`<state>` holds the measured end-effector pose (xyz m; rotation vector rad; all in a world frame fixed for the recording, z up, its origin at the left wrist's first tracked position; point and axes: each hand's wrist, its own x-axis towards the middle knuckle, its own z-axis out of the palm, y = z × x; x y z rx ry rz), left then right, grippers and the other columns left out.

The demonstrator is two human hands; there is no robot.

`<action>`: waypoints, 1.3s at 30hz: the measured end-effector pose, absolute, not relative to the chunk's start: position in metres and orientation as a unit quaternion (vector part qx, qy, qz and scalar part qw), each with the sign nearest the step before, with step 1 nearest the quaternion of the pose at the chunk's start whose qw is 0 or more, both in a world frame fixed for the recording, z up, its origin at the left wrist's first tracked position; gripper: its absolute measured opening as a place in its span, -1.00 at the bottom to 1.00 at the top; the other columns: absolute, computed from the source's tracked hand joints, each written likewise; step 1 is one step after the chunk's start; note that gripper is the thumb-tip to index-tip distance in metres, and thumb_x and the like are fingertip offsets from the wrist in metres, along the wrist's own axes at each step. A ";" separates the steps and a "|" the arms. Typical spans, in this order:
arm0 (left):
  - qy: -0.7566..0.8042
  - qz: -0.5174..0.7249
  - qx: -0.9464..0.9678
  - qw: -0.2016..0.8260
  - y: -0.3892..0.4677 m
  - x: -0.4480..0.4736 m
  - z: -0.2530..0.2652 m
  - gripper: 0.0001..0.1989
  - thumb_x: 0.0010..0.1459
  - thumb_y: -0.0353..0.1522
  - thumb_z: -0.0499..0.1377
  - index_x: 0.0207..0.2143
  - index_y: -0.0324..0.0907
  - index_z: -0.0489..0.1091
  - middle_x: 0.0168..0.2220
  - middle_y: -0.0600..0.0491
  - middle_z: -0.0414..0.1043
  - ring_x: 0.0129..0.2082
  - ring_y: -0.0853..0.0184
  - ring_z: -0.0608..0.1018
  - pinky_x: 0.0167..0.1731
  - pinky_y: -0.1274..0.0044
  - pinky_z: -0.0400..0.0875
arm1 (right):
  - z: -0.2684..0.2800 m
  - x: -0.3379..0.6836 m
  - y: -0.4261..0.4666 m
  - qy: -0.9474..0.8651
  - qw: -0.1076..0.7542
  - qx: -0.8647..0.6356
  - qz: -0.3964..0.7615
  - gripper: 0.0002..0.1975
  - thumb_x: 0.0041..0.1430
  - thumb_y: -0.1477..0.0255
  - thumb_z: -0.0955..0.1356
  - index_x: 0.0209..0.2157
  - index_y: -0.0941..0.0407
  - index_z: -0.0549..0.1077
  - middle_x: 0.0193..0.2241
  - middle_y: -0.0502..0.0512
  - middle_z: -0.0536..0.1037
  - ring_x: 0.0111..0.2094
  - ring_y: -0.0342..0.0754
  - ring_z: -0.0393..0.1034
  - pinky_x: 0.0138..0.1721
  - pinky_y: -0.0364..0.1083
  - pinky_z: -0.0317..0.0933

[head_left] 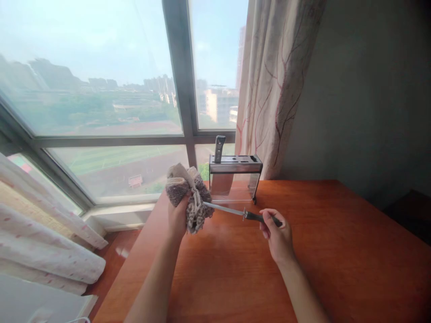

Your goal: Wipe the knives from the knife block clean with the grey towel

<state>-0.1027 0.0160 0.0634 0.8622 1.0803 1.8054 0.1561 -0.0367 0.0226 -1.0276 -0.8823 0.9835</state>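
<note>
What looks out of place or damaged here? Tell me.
Nothing stands out. The left hand grips a cloth around a sharpening rod held by the right hand; the knife block stands upright on the table.

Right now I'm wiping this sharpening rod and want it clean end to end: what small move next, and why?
Probably draw the cloth in the left hand off the tip: it wraps the sharpening rod at its far end, while the right hand grips the handle.

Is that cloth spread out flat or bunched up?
Bunched up. The cloth is gathered in the left hand and wrapped around the tip of the sharpening rod, held by the right hand.
</note>
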 end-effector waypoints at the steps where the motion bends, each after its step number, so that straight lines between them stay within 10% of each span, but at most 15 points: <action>1: 0.434 0.698 0.368 0.434 0.014 -0.103 0.063 -0.62 -0.11 -0.22 0.34 -0.24 -0.25 0.48 -0.33 0.00 0.55 -0.32 0.17 0.58 -0.28 0.42 0.47 | 0.023 0.160 -0.034 -0.360 0.691 -0.451 0.436 -0.71 0.09 0.17 0.40 -0.33 0.13 0.45 -0.69 -0.11 0.35 -0.72 -0.28 0.08 -0.72 -0.26 -0.10; 14: 0.422 0.590 0.344 0.596 -0.001 -0.082 0.065 -0.55 -0.12 -0.19 0.33 -0.20 -0.30 0.48 -0.43 -0.04 0.56 -0.37 0.09 0.60 -0.37 0.37 0.50 | 0.029 0.183 -0.029 -0.283 0.755 -0.444 0.390 -0.68 0.16 0.15 0.34 -0.46 0.13 0.35 -0.73 -0.15 0.27 -0.72 -0.28 0.03 -0.73 -0.25 -0.16; 28: 0.395 0.790 0.207 0.420 0.022 -0.093 0.063 -0.68 -0.12 -0.26 0.33 -0.33 -0.28 0.46 -0.46 0.04 0.53 -0.50 0.26 0.57 -0.42 0.43 0.49 | 0.034 0.174 -0.042 -0.569 0.600 -0.430 0.362 -0.78 0.02 0.28 0.46 -0.30 0.08 0.51 -0.25 0.08 0.53 -0.25 -0.03 0.41 -0.32 -0.13 0.29; 35: 0.434 0.765 0.290 0.378 0.019 -0.095 0.060 -0.68 -0.12 -0.25 0.34 -0.32 -0.27 0.47 -0.41 0.04 0.53 -0.44 0.26 0.56 -0.40 0.47 0.46 | 0.021 0.176 -0.034 -0.433 0.630 -0.514 0.390 -0.57 0.18 0.05 0.28 -0.45 0.15 0.45 -0.81 -0.14 0.22 -0.78 -0.22 0.06 -0.74 -0.21 -0.05; 39: 0.424 0.764 0.317 0.369 0.021 -0.097 0.056 -0.67 -0.09 -0.24 0.33 -0.28 -0.26 0.48 -0.38 0.04 0.52 -0.41 0.26 0.56 -0.37 0.48 0.46 | 0.020 0.177 -0.031 -0.422 0.633 -0.515 0.395 -0.55 0.19 0.05 0.27 -0.43 0.17 0.46 -0.79 -0.12 0.23 -0.76 -0.22 0.04 -0.74 -0.21 -0.11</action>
